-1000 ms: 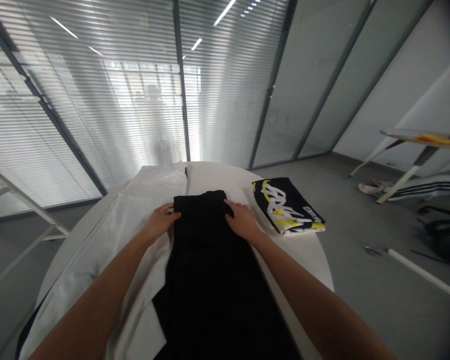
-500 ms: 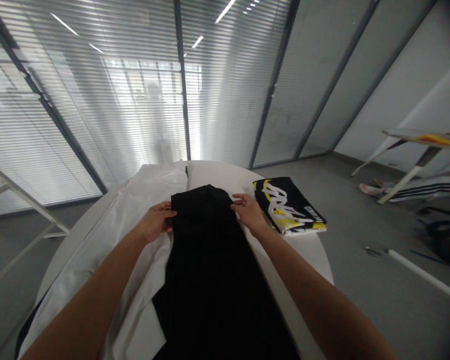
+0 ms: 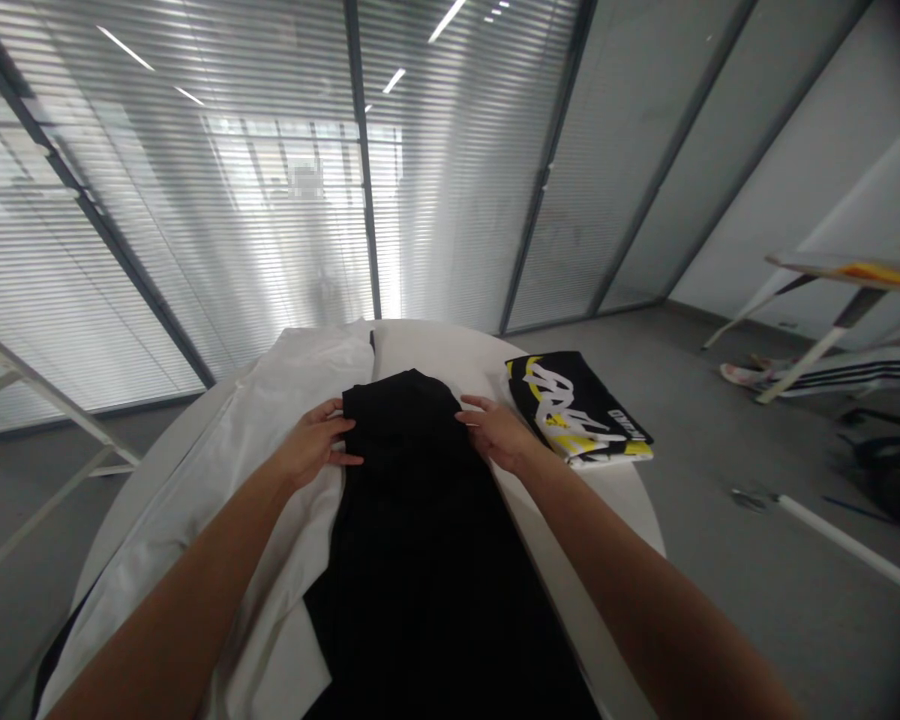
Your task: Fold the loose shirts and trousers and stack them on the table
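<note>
two open hands sit at the top of the frame's central area, neither one closed or gripping. the left hand (image 3: 315,443) lies palm down with its fingers spread, the fingertips just over the upper left edge of the black garment (image 3: 412,540). the right hand (image 3: 499,433) lies palm down on the upper right edge of that garment, its fingers pointing toward the left hand. the garment runs in a long flat strip from the middle of the frame down past the bottom edge, and its top end is narrow and rounded. it lies on a wide white cloth (image 3: 210,520) that covers the left part of the round white counter (image 3: 607,510). at the far side of the counter, to the right of the right hand and just beside it, lies a folded black garment with a yellow and white print (image 3: 574,410). at the upper right, a low table (image 3: 844,270) stands above the grey floor (image 3: 720,600). beneath it are a leg in striped black trousers (image 3: 832,370) and a white shoe (image 3: 742,374). a white rod (image 3: 847,545) lies on the floor at the lower right. glass partitions with slatted blinds (image 3: 195,200) fill the top of the frame.
</note>
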Tool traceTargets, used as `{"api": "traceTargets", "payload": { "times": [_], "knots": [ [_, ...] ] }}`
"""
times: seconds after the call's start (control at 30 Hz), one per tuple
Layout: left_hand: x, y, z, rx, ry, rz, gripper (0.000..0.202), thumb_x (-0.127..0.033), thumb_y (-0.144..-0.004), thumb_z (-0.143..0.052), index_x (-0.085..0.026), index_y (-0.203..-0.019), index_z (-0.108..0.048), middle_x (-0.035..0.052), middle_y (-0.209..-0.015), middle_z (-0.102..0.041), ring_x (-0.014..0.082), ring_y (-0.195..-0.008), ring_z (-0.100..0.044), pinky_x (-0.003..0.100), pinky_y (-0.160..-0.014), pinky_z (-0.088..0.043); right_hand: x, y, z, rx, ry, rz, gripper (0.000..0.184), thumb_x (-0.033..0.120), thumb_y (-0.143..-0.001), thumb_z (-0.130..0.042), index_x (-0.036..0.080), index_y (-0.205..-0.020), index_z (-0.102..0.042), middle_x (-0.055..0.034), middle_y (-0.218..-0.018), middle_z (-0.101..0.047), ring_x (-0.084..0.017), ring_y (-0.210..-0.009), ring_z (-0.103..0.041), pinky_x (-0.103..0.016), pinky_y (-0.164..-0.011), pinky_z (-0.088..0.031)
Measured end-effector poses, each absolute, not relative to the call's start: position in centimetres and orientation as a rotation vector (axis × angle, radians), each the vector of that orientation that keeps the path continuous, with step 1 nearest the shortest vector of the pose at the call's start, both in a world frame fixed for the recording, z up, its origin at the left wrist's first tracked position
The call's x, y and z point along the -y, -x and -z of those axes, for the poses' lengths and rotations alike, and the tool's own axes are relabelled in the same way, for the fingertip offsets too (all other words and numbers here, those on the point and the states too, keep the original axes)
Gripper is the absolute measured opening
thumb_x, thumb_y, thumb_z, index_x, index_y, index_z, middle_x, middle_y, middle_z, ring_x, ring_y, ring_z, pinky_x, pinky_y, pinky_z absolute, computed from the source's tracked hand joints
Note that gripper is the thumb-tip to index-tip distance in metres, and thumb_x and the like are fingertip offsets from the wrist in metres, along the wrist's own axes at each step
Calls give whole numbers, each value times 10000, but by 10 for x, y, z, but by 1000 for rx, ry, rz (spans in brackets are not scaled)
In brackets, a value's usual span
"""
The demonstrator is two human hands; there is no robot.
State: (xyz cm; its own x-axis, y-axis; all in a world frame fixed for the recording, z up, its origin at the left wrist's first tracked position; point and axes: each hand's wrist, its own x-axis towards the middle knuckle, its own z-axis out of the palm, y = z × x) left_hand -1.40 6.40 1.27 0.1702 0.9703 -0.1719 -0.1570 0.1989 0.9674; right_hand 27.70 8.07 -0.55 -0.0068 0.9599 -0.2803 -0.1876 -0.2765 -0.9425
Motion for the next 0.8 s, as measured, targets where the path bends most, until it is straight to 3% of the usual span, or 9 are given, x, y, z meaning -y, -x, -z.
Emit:
{"api": "traceTargets", "payload": {
  "times": [0.13,0.3,0.43,0.53,0.63,0.8],
  "knots": [
    [-63,12,-14,-1008,-1059,-1094,310,-241,-684,-728,-196,-965,-607,45,-988,-632,204,-880,-630,454,-656,-611,-82,-277,0,727,1233,-1563,407,81,-638,-650,220,-1013,-575,18,-744,-602,-78,-522,-506,-146,-371,-340],
    [-64,11,-13,-1013,-1099,-1180,352,-215,-674,-716,-175,-1012,-629,49,-987,-650,192,-870,-629,441,-705,-603,-77,-280,-9,721,1146,-1638,312,42,-614,-560,216,-873,-561,-2,-870,-625,-131,-748,-584,-251,-610,-544],
    [-65,11,-11,-1007,-1124,-1171,384,-219,-649,-718,-163,-1025,-661,59,-1003,-667,203,-875,-633,441,-729,-592,-74,-280,-13,777,1137,-1707,207,66,-625,-540,195,-787,-559,-9,-862,-620,-143,-800,-575,-330,-738,-560],
    [-65,11,-10,-1019,-1128,-1182,327,-222,-634,-726,-159,-952,-676,40,-944,-668,192,-857,-626,436,-745,-585,-74,-280,-11,888,1099,-1653,237,114,-638,-591,211,-854,-590,-6,-899,-629,-163,-866,-578,-371,-776,-553],
    [-66,10,-10,-1021,-1126,-1223,250,-215,-631,-730,-160,-864,-660,8,-851,-648,167,-818,-613,425,-753,-580,-76,-281,-6,1028,997,-1512,277,178,-650,-642,236,-920,-623,0,-982,-637,-180,-960,-574,-380,-812,-538],
    [-69,10,-9,-993,-1157,-1347,178,-229,-652,-720,-160,-800,-650,-9,-786,-644,149,-791,-613,402,-802,-556,-77,-281,-3,1070,904,-1339,200,281,-685,-662,226,-876,-639,-9,-1057,-642,-202,-1052,-562,-371,-859,-498]
  ]
}}
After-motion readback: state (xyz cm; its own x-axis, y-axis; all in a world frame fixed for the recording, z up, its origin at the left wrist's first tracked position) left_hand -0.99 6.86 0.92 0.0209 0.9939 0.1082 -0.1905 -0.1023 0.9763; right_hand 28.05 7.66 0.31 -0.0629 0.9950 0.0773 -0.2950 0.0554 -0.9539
